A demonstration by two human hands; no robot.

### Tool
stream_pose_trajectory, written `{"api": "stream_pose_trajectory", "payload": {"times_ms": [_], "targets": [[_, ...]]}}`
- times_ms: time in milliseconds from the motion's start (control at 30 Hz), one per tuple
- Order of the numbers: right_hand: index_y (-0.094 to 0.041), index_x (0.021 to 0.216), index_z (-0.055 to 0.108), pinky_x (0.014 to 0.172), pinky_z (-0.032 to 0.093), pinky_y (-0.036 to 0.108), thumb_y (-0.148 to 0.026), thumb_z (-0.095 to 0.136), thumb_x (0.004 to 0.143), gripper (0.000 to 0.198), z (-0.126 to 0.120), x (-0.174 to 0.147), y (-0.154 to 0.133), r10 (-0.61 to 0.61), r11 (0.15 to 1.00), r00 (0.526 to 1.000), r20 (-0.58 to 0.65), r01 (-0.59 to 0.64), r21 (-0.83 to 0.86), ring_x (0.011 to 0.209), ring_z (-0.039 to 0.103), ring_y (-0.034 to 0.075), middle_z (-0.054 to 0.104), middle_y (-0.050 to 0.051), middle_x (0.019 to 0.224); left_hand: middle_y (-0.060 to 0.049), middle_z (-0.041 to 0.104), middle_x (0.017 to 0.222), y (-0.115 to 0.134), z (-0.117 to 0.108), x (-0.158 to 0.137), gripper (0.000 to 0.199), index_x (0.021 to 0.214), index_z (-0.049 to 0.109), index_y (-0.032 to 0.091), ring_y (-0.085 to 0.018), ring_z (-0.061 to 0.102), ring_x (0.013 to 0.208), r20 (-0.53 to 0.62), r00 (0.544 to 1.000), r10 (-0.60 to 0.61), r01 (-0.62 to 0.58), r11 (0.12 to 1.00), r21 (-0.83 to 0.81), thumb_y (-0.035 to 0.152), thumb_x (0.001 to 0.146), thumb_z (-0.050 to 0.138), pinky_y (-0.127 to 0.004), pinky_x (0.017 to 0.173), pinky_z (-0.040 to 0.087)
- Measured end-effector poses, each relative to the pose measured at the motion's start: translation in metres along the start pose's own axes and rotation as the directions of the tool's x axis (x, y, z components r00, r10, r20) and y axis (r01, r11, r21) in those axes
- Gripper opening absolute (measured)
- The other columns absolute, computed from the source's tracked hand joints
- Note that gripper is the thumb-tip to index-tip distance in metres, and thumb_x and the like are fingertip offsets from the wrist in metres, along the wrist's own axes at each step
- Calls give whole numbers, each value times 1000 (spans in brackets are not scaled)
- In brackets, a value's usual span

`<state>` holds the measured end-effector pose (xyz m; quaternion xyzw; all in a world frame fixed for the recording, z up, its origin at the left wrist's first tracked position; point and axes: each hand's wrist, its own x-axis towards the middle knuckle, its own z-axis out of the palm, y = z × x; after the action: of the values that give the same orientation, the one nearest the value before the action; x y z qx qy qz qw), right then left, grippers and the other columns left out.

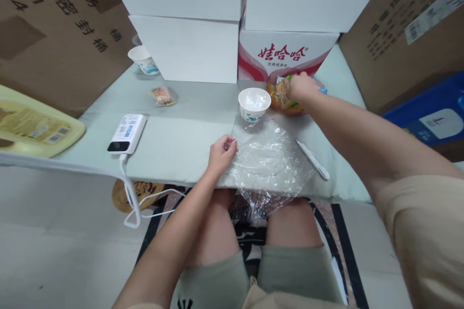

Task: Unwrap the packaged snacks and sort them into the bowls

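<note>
White boxes (195,50) and brown cardboard boxes (83,65) stand around a table with a pale green cover (174,140). At the far right of it, just in front of a box with red writing (286,55), sits a see-through orange bowl (290,110) full of small wrapped snacks (282,89). The right hand (302,86) reaches into this bowl. Its fingers bend down among the snacks, and I cannot tell if they have hold of one. The snacks look light and a bit soft, with slippery wrappers, so a pinch at a crimped end should be kind to the food inside. The bowl looks hard and smooth, and its rim seems the best place to grab.

A white paper cup bowl (254,115) stands upright just left of it. It looks very light and easy to squash, so it wants a soft hold near the rim. Nearer, a thin clear plastic sheet (270,154) hangs over the near edge. It looks floppy and slick. The left hand (222,152) is curled at its left side; I cannot tell if the fingers pinch it.
</note>
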<state>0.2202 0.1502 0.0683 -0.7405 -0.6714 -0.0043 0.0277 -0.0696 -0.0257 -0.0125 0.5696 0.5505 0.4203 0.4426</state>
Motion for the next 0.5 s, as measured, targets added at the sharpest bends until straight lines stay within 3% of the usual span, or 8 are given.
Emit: {"api": "stream_pose_trajectory", "payload": {"times_ms": [67,133,200,267,300,333,433,500], "targets": [[-15,121,60,86,52,50,-36,66,83,44,-2,-24,-2,-38,996,980,-197,54,77,111,61,36,59,22,125,2,65,64,2,0,0,19,80,58,20,-14,59,59,2,1000,-2,1,1000,27,39,82,56,-25,60,44],[-19,119,61,85,52,48,-33,57,89,33,-2,-66,-3,-155,952,915,-372,239,191,103,63,32,63,17,116,2,64,63,6,-1,1,17,79,58,20,-13,58,58,23,1000,-2,1,999,48,36,82,56,-24,60,44],[-20,114,63,84,52,46,-32,49,92,29,5,-122,0,-321,857,856,-404,445,261,97,65,29,68,13,107,2,63,62,12,-5,3,15,80,58,20,-12,56,55,81,997,-13,9,998,60,35,81,57,-24,58,43],[-20,120,64,92,52,48,-35,47,94,34,19,-183,6,-559,725,768,-313,636,265,109,65,30,70,13,116,2,64,63,20,-12,10,15,83,59,20,-12,55,54,172,985,-17,3,997,81,34,81,59,-24,56,43],[-21,125,63,99,49,50,-38,48,95,38,28,-211,9,-649,675,721,-245,693,253,120,61,31,68,13,125,2,65,64,24,-16,16,15,85,60,19,-12,56,54,218,976,-15,-6,995,95,34,80,61,-24,57,44],[-22,132,61,106,44,53,-41,48,95,43,37,-236,12,-689,667,704,-170,708,231,131,55,33,63,12,137,1,66,66,28,-20,23,17,88,61,19,-12,57,55,264,964,-11,-19,994,108,32,79,63,-24,58,45],[-27,148,48,116,34,57,-51,53,93,60,58,-286,13,-691,714,722,21,678,176,148,36,37,43,10,159,-3,69,77,38,-33,51,30,103,63,19,-14,61,64,338,940,-49,11,994,113,29,76,67,-28,66,50],[-28,153,42,118,31,58,-57,57,90,71,63,-302,7,-648,759,756,86,633,153,151,28,39,34,12,163,-8,72,97,43,-41,62,39,114,61,20,-17,67,82,281,959,-48,18,994,109,30,77,66,-34,77,54]]}}
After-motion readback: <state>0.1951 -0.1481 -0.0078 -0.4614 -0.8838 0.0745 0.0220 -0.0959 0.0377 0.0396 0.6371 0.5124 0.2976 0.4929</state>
